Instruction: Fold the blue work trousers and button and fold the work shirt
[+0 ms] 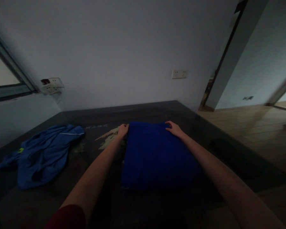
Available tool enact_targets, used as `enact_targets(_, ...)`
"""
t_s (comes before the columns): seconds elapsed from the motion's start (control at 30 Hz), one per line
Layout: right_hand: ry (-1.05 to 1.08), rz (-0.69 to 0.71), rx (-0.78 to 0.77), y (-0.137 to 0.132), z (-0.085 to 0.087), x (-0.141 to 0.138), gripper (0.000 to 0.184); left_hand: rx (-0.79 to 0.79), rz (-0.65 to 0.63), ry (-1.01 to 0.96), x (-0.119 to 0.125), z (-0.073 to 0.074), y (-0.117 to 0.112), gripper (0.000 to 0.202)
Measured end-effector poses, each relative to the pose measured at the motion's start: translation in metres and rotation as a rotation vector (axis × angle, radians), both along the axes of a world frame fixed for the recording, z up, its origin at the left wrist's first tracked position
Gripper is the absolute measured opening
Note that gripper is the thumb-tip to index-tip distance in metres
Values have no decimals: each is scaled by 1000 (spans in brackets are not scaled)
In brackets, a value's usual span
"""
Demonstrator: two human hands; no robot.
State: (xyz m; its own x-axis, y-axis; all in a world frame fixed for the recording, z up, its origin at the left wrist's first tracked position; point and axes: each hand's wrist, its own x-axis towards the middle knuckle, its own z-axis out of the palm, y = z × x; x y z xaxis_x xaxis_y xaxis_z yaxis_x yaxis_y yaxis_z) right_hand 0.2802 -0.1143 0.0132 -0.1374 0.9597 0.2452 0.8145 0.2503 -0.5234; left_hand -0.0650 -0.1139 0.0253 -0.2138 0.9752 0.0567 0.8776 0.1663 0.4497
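Note:
A bright blue folded piece of cloth [154, 156], perhaps a garment, lies flat in front of me on the dark tabletop [152, 109]. At its far left corner, my left hand [123, 129] is closed, with the fingertips pinching the edge. My right hand [174, 129] grips the far right corner between thumb and fingers. The far edge runs nearly straight between both hands. Toward me the cloth widens, and its near right part sinks into shadow behind my right forearm. What kind of garment it is, I cannot tell.
To the left lies a crumpled blue garment [46, 152] with a white stripe and a small yellow-green mark. A pale printed pattern [109, 140] shows on the tabletop. Behind stands a wall with sockets [180, 74]. On the right, past the table's edge, is the wooden floor [243, 124].

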Motion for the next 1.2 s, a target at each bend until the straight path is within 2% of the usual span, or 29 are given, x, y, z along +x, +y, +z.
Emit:
enact_targets(0.2,28,68,34,1,2,-2,35,-107,-62,3,-1,5,1,31)
enact_targets(0.33,28,74,31,1,1,-9,30,-80,-29,73,-2,7,-1,31)
enact_targets(0.47,27,52,-13,-4,-3,-17,31,-61,-7,163,0,4,-15,33)
enact_targets(0.57,66,30,-62,-8,1,-12,33,-4,2,228,5,8,-25,39)
enact_targets(0.67,138,11,-143,-16,12,4,36,102,-61,283,10,21,-29,48)
enact_targets(0.77,216,10,-239,-32,22,20,38,143,-210,311,21,27,-26,42)
enact_targets(0.83,257,27,-299,-46,27,28,38,120,-301,318,31,23,-23,37)
enact_targets(0.9,289,54,-349,-64,31,32,38,90,-350,324,40,13,-22,39)
enact_targets(1.07,401,237,-475,-123,40,44,47,80,-340,361,50,-18,-30,53)
enact_targets(1.13,439,274,-479,-149,40,50,55,86,-338,375,50,-25,-34,55)
enact_targets(1.2,461,252,-445,-171,36,54,62,91,-336,385,50,-27,-35,56)
